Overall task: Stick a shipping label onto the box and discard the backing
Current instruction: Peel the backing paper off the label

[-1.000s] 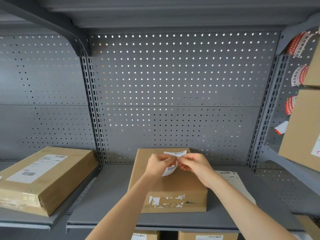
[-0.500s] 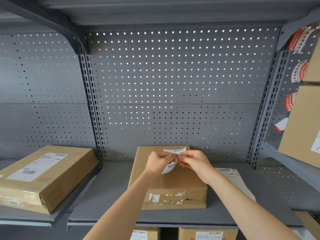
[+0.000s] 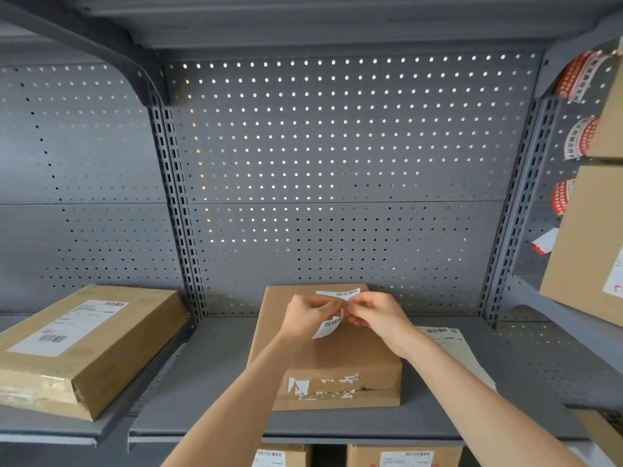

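Note:
A flat brown cardboard box [image 3: 337, 358] lies on the grey shelf [image 3: 209, 409] in the middle, with torn white label scraps on its front face. Above its top I hold a white shipping label [image 3: 328, 326] with barcodes; it bends between my hands and its upper end shows behind my fingers. My left hand [image 3: 308, 315] pinches the label's left side. My right hand [image 3: 374, 315] pinches it at the same spot from the right. Whether label and backing have separated I cannot tell.
Another label sheet [image 3: 451, 348] lies on the shelf right of the box. A labelled box [image 3: 84, 345] sits on the left shelf, more boxes [image 3: 586, 241] on the right shelves and below [image 3: 404, 456]. Red-and-white tape rolls [image 3: 580, 136] hang at the right. Perforated panel behind.
Both hands stay pinched together on the label over the box, with only slight finger movement. The view has shifted a little.

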Tool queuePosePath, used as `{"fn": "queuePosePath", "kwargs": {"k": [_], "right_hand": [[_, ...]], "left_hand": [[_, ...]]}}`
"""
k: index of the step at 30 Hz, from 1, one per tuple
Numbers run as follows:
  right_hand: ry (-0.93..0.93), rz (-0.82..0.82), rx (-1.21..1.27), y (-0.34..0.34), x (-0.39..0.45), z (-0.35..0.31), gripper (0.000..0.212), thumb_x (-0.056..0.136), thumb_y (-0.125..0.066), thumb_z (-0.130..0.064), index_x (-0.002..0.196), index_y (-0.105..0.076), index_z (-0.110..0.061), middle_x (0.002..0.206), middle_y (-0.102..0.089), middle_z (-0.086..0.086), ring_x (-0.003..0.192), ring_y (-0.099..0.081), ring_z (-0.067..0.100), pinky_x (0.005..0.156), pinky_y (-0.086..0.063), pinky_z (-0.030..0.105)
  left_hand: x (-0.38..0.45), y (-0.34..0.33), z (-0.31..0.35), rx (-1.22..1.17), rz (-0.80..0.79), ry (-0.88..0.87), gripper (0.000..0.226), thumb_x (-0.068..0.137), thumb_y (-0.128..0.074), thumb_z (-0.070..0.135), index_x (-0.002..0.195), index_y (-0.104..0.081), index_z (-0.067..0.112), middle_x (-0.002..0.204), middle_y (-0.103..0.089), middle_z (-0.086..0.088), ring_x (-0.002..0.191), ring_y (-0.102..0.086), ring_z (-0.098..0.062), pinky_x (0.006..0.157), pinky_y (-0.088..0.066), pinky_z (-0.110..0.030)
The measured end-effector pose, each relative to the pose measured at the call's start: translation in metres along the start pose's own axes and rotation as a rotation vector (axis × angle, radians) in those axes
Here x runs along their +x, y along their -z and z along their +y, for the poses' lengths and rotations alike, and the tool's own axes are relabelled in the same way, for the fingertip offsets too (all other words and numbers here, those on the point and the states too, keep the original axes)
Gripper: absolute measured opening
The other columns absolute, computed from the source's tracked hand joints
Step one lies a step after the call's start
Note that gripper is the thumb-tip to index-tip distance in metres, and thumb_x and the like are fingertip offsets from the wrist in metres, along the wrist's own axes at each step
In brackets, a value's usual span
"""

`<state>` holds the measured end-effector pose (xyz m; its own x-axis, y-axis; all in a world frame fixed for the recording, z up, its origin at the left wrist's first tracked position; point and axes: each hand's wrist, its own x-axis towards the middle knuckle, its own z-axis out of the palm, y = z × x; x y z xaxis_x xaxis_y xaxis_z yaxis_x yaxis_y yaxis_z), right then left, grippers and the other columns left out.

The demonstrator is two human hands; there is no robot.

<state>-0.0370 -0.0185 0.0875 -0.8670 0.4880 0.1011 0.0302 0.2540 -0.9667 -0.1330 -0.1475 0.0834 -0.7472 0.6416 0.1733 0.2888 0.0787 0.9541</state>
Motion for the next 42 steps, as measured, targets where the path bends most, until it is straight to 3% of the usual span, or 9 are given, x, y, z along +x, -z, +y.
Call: {"fn": "queuePosePath", "kwargs": {"k": [8, 13, 16, 20, 23, 26, 30, 36, 42], "right_hand": [[0.032, -0.025, -0.103, 0.0, 0.0, -0.002, 0.014, 0.09, -0.059, -0.014, 0.094, -0.068, -0.004, 0.083, -0.068, 0.004, 0.072, -0.06, 0.011, 0.068, -0.05, 0.017], [0.047, -0.044, -0.099, 0.001, 0.0, -0.002, 0.015, 0.089, -0.061, -0.017, 0.093, -0.068, -0.005, 0.085, -0.068, 0.006, 0.072, -0.059, 0.011, 0.068, -0.05, 0.016], [0.034, -0.046, -0.096, 0.001, 0.001, 0.0, 0.014, 0.089, -0.061, -0.017, 0.093, -0.068, -0.006, 0.086, -0.069, 0.005, 0.074, -0.06, 0.012, 0.07, -0.051, 0.018], [-0.021, -0.025, -0.045, 0.003, 0.004, 0.003, 0.013, 0.09, -0.057, -0.012, 0.088, -0.067, -0.006, 0.082, -0.068, 0.007, 0.076, -0.063, 0.017, 0.077, -0.054, 0.031], [-0.062, -0.045, 0.065, 0.002, 0.005, -0.001, 0.028, 0.091, -0.059, -0.028, 0.085, -0.068, -0.003, 0.079, -0.066, 0.008, 0.074, -0.062, 0.018, 0.071, -0.052, 0.029], [-0.032, -0.034, -0.066, -0.003, 0.006, -0.002, 0.032, 0.087, -0.062, -0.041, 0.092, -0.07, -0.01, 0.083, -0.069, 0.004, 0.077, -0.064, 0.015, 0.073, -0.054, 0.027], [0.004, -0.013, -0.109, -0.005, 0.006, -0.004, 0.019, 0.088, -0.063, -0.03, 0.089, -0.068, -0.012, 0.081, -0.068, 0.0, 0.074, -0.063, 0.012, 0.073, -0.055, 0.026], [-0.019, 0.061, -0.155, 0.0, 0.005, -0.007, 0.012, 0.088, -0.061, -0.019, 0.085, -0.067, -0.008, 0.081, -0.069, 0.003, 0.073, -0.063, 0.013, 0.069, -0.053, 0.024], [-0.038, 0.186, -0.149, 0.008, 0.001, -0.005, 0.008, 0.087, -0.06, -0.012, 0.08, -0.064, -0.009, 0.078, -0.071, 0.007, 0.07, -0.067, 0.017, 0.071, -0.057, 0.029]], "left_hand": [[0.004, 0.001, 0.001, -0.017, 0.009, 0.026, 0.006, 0.079, -0.073, 0.018, 0.08, -0.077, 0.014, 0.086, -0.075, -0.013, 0.078, -0.067, -0.019, 0.088, -0.056, -0.037], [0.007, 0.002, 0.0, -0.012, 0.002, 0.062, 0.01, 0.08, -0.071, 0.018, 0.079, -0.077, 0.011, 0.085, -0.075, -0.016, 0.088, -0.071, -0.029, 0.089, -0.056, -0.04], [0.007, 0.002, 0.001, -0.01, 0.033, 0.082, 0.01, 0.078, -0.071, 0.02, 0.075, -0.077, 0.013, 0.081, -0.076, -0.012, 0.086, -0.072, -0.027, 0.089, -0.056, -0.04], [0.007, 0.004, 0.004, -0.029, 0.083, 0.077, 0.013, 0.081, -0.065, 0.015, 0.073, -0.074, 0.01, 0.07, -0.071, -0.008, 0.07, -0.066, -0.015, 0.087, -0.057, -0.035], [0.005, 0.004, 0.005, -0.028, 0.074, 0.047, 0.015, 0.08, -0.065, 0.016, 0.071, -0.074, 0.009, 0.068, -0.07, -0.006, 0.069, -0.064, -0.014, 0.085, -0.057, -0.036], [0.004, 0.002, 0.007, -0.045, 0.051, 0.03, 0.013, 0.082, -0.066, 0.017, 0.078, -0.076, 0.01, 0.075, -0.073, -0.007, 0.073, -0.067, -0.014, 0.079, -0.058, -0.028], [0.004, 0.005, 0.009, -0.04, 0.064, 0.022, 0.012, 0.084, -0.065, 0.017, 0.079, -0.076, 0.013, 0.076, -0.074, -0.005, 0.072, -0.068, -0.011, 0.069, -0.054, -0.019], [0.004, 0.012, 0.007, -0.092, 0.18, 0.052, 0.011, 0.087, -0.061, 0.015, 0.088, -0.072, 0.01, 0.081, -0.075, -0.006, 0.078, -0.071, -0.016, 0.078, -0.058, -0.027], [0.006, 0.018, 0.005, -0.155, 0.322, 0.115, 0.015, 0.09, -0.057, 0.013, 0.095, -0.069, 0.006, 0.088, -0.074, -0.007, 0.081, -0.072, -0.016, 0.072, -0.056, -0.021]]}}
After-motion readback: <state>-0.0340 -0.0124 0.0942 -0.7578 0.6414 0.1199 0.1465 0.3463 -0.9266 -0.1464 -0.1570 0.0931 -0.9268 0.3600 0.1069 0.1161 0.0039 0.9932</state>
